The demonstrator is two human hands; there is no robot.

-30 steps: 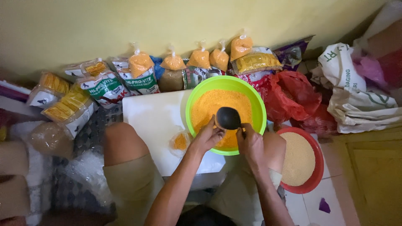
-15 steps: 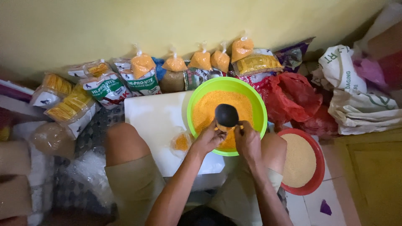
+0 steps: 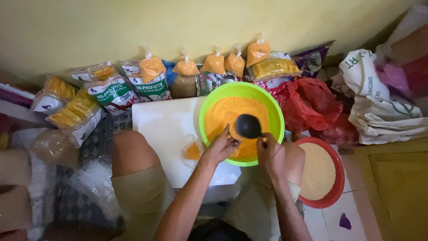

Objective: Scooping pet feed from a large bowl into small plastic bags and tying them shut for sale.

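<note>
A black scoop is gripped by the right hand over the green bowl; a small bag inside it is pinched by the left hand fingers

Both hands forward, left cupped, right fisted.

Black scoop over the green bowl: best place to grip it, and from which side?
Grip the black scoop by its handle, coming from the near side. Its round cup sits over the orange grain in the green bowl, while the handle runs back toward the person, where the right hand already holds it. The left hand touches the cup's edge.
</note>
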